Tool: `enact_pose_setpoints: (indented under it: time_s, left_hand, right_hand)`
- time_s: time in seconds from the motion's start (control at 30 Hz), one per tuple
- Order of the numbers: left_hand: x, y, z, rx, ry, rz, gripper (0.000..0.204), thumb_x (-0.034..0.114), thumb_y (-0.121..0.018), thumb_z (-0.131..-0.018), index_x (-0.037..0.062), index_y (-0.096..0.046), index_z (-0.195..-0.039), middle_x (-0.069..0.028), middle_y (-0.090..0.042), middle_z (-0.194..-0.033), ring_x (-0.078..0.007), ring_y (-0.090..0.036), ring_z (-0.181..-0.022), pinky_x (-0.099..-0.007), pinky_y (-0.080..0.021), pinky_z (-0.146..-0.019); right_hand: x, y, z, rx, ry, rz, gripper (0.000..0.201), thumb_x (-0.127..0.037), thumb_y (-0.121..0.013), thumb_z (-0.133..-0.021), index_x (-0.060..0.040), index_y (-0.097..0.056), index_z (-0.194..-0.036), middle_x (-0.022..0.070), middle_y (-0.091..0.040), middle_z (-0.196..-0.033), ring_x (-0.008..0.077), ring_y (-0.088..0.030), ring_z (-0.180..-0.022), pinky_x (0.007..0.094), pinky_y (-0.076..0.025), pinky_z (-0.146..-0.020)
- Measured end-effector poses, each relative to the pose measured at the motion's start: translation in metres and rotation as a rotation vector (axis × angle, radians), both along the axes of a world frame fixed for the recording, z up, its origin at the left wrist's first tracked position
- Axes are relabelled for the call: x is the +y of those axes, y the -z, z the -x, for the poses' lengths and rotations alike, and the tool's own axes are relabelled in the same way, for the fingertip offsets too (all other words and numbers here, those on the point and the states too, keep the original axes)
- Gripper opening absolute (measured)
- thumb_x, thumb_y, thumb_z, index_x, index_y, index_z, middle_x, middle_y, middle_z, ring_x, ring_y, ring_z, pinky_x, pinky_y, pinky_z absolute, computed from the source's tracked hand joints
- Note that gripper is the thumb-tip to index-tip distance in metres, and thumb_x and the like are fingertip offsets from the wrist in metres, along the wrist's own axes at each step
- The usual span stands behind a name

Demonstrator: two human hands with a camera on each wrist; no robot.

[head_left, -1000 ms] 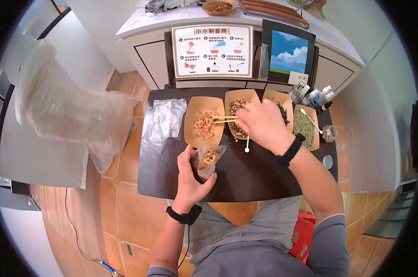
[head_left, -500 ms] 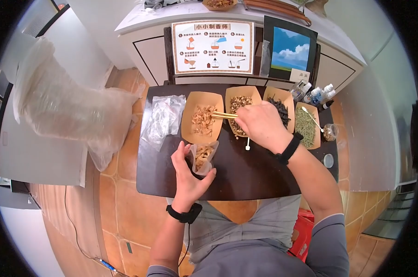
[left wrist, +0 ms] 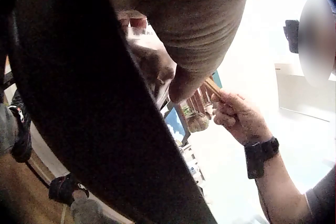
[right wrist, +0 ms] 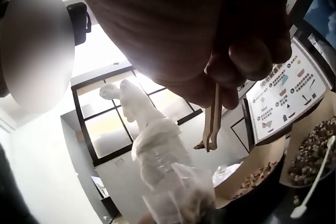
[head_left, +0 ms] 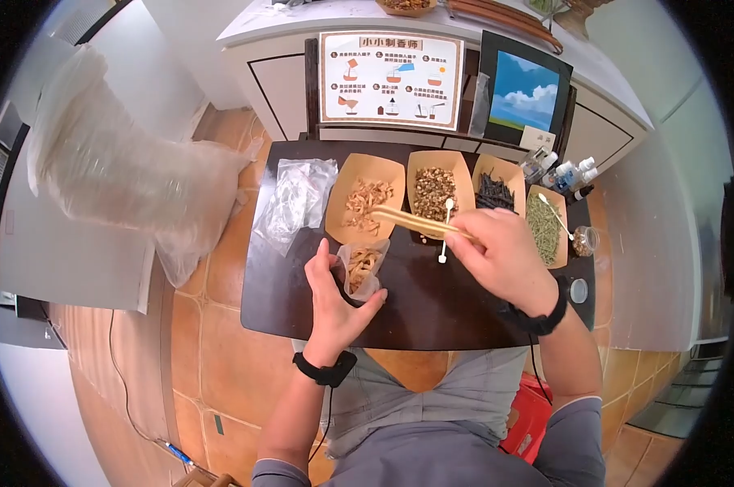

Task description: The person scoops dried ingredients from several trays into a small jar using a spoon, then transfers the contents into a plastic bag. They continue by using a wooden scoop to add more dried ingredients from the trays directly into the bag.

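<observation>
My left hand (head_left: 338, 304) has its thumb and fingers around a small translucent bag (head_left: 373, 284) that holds pale brown dried strips (head_left: 362, 264). It stands at the near edge of a paper tray (head_left: 338, 219) of dried reddish-brown shreds (head_left: 367, 201). My right hand (head_left: 501, 256) grips bamboo tweezers (head_left: 419, 221), whose tips lie over the right part of that tray. In the right wrist view the tweezers (right wrist: 212, 121) point down with their arms close together, and a small brown piece (right wrist: 199, 145) shows at the tips. The left wrist view is mostly blocked by the palm and a dark edge.
To the right are trays of brown pellets (head_left: 434, 188), black strips (head_left: 495, 193) and green dried herb (head_left: 543, 231). A white spoon (head_left: 445, 235) lies across the pellet tray. Several bottles (head_left: 566, 174), a small jar (head_left: 584, 241) and clear plastic bags (head_left: 298, 203) sit around them.
My right hand has drawn back to the lower right, uncovering the pellet tray, and more of the tweezers shows. The left hand stays around the bag. The head view has shifted slightly.
</observation>
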State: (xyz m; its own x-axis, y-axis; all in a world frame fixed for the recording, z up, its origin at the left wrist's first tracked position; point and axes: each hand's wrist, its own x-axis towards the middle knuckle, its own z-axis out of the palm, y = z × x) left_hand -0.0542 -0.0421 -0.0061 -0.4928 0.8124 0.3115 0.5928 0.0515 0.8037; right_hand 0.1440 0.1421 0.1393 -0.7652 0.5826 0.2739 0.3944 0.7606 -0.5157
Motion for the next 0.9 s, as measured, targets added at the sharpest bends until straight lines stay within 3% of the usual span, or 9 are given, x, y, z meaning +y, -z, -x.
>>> enact_pose_setpoints:
  time_s: [0.17, 0.37, 0.57, 0.77, 0.9]
  left_hand:
    - [0.001, 0.002, 0.001, -0.017, -0.027, -0.021, 0.131, 0.015, -0.099, -0.07, 0.0003, -0.016, -0.17, -0.0173, -0.042, -0.137, -0.0324, -0.047, -0.127, -0.0457, -0.042, -0.114]
    - [0.002, 0.001, 0.0, -0.03, -0.029, -0.002, 0.132, 0.015, -0.099, -0.069, 0.0005, -0.015, -0.17, -0.0175, -0.041, -0.137, -0.0333, -0.046, -0.128, -0.0463, -0.042, -0.114]
    - [0.005, 0.0, -0.002, -0.024, -0.042, -0.008, 0.13, 0.015, -0.098, -0.07, -0.0001, -0.015, -0.169, -0.0185, -0.041, -0.139, -0.0342, -0.045, -0.13, -0.0463, -0.041, -0.116]
    - [0.02, -0.007, -0.012, 0.0, -0.146, -0.02, 0.126, 0.015, -0.097, -0.072, -0.0042, -0.016, -0.167, -0.0185, -0.042, -0.136, -0.0339, -0.047, -0.125, -0.0458, -0.045, -0.11]
    - [0.024, -0.003, -0.014, -0.014, -0.186, 0.007, 0.128, 0.016, -0.098, -0.073, -0.0021, -0.014, -0.168, -0.0191, -0.041, -0.14, -0.0337, -0.045, -0.13, -0.0455, -0.042, -0.115]
  right_hand:
    - [-0.02, 0.001, -0.005, 0.042, -0.096, -0.039, 0.014, -0.021, -0.075, -0.096, -0.009, -0.071, -0.089, 0.0088, -0.067, -0.074, 0.0329, -0.066, -0.068, 0.0433, -0.049, -0.065]
    - [-0.028, 0.014, 0.006, -0.027, -0.181, -0.311, 0.019, -0.021, -0.078, -0.094, -0.0121, -0.063, -0.086, 0.0055, -0.061, -0.076, 0.0287, -0.065, -0.07, 0.0412, -0.05, -0.068]
    - [-0.037, 0.009, 0.017, -0.068, -0.216, -0.378, 0.02, -0.023, -0.077, -0.094, -0.011, -0.064, -0.086, 0.0043, -0.058, -0.073, 0.0272, -0.065, -0.07, 0.0404, -0.049, -0.068]
    - [-0.025, 0.006, 0.015, 0.032, -0.13, -0.358, 0.02, -0.023, -0.077, -0.094, -0.0107, -0.064, -0.085, 0.0055, -0.063, -0.075, 0.0291, -0.066, -0.069, 0.0422, -0.051, -0.067]
    - [-0.028, 0.009, 0.01, 0.011, -0.094, -0.352, 0.02, -0.023, -0.076, -0.094, -0.0106, -0.064, -0.085, 0.0061, -0.065, -0.076, 0.0302, -0.066, -0.069, 0.043, -0.052, -0.068]
